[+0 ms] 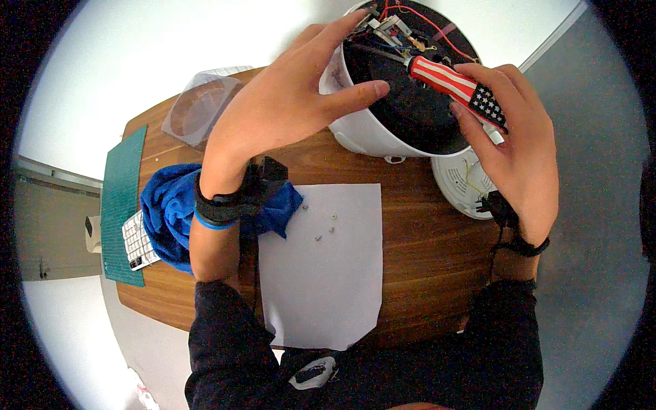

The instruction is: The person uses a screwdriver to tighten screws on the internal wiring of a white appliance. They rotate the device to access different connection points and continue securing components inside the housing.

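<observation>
In the head view, the landmark is a white round appliance [362, 130] that lies turned over on the far side of a wooden table [424, 260], its black underside open, with red wires [437, 31] and small metal parts showing at its far edge. The left hand [287, 102] rests on the left rim of this appliance with the fingers spread and loose, the thumb lying across the black bottom and the fingertips reaching toward the wiring; it grips nothing, it only steadies the shell. The right hand [519, 150] is at the right rim of the appliance and is closed around a screwdriver [458, 85] with a striped and starred handle, whose shaft points across the black bottom toward the metal parts at the far edge. Just beside the appliance on the right, touching its rim as far as I can tell, lies a white round cover plate [461, 184]. In front of the appliance a white sheet of paper [321, 273] holds a few small screws [326, 225]. To the left of the appliance there are a blue cloth [167, 212], a clear plastic container [201, 109], a green cutting mat [123, 198] and a small calculator [140, 239]. To do this step well, I think the left hand should press the shell firmly so it does not roll, and the tool should stay in line with the screw and away from the thin wires.
</observation>
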Motion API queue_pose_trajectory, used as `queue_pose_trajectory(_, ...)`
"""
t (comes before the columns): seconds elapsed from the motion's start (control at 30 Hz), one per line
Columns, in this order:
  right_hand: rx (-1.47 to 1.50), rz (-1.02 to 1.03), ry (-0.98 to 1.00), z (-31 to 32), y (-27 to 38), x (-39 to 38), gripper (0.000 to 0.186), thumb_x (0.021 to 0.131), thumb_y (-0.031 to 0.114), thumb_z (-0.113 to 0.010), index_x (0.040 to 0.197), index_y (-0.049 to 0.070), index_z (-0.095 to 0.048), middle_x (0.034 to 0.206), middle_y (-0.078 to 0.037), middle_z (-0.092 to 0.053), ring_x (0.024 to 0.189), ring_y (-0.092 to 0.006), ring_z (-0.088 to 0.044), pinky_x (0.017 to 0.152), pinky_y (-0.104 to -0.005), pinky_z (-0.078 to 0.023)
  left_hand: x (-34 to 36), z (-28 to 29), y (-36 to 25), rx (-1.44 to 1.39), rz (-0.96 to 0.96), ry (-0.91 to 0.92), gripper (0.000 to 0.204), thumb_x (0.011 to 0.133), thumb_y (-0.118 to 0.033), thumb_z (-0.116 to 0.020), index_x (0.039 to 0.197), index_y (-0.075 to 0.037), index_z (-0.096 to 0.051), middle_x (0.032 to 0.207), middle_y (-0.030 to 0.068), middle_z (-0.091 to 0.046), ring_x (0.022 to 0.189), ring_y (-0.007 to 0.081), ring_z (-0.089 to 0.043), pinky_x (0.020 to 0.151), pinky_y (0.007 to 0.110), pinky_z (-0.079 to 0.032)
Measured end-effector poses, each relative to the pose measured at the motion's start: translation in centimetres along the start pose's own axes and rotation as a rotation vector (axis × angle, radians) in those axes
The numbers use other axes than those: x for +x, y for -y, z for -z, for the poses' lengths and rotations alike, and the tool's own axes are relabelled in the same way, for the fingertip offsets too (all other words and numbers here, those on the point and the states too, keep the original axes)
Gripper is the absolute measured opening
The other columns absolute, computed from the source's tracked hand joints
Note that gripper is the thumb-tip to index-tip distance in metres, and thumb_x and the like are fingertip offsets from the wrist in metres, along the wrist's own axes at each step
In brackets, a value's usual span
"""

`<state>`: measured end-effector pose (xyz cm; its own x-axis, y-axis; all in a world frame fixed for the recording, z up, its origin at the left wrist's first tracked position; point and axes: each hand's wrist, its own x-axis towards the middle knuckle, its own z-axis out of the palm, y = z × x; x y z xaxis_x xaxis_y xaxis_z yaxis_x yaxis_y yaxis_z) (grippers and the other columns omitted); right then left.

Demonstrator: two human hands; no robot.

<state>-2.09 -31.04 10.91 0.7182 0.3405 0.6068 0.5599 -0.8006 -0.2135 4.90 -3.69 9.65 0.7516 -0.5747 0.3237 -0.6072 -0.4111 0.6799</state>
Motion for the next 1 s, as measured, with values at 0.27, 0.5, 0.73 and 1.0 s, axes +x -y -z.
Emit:
queue_pose_trajectory(0.27,0.023,-0.016,-0.023,-0.5,0.8,0.0,0.033,0.092,0.008,-0.075,0.124,0.005,-0.069,0.105,-0.013,-0.068,0.094,-0.0317,-0.068,0.085,-0.0368,-0.053,-0.3,0.3,-0.2,0.034,0.033,0.005,0.089,0.101,-0.027,-0.075,0.165,0.007,-0.023,0.154,0.0298,-0.044,0.145,0.0359,-0.050,0.121,0.042,-0.043)
queue_pose_trajectory(0.5,-0.019,-0.005,-0.029,-0.5,0.1,0.0,0.032,0.095,0.020,-0.075,0.122,0.004,-0.067,0.111,-0.018,-0.070,0.101,-0.0425,-0.070,0.088,-0.0472,-0.056,-0.4,0.3,-1.8,0.072,0.037,-0.002,0.091,0.101,-0.028,-0.076,0.165,0.007,-0.022,0.156,0.0307,-0.042,0.147,0.0383,-0.047,0.123,0.043,-0.040)
queue_pose_trajectory(0.73,-0.010,-0.061,-0.021,-0.8,0.1,-0.3,0.032,0.096,0.023,-0.075,0.120,0.002,-0.068,0.109,-0.021,-0.072,0.100,-0.0428,-0.070,0.088,-0.0477,-0.055,-0.2,0.0,-0.5,0.086,0.003,-0.007,0.092,0.101,-0.030,-0.075,0.165,0.007,-0.021,0.156,0.0313,-0.042,0.147,0.0392,-0.046,0.124,0.044,-0.039)
queue_pose_trajectory(1.0,-0.042,-0.098,0.059,-0.4,0.7,-0.3,0.027,0.102,0.022,-0.072,0.120,0.002,-0.069,0.101,-0.018,-0.075,0.089,-0.0274,-0.074,0.081,-0.0365,-0.056,-1.4,-1.0,1.2,0.233,-0.179,-0.248,0.085,0.095,-0.040,-0.079,0.161,-0.001,-0.041,0.143,0.0304,-0.060,0.134,0.0432,-0.060,0.115,0.043,-0.045)
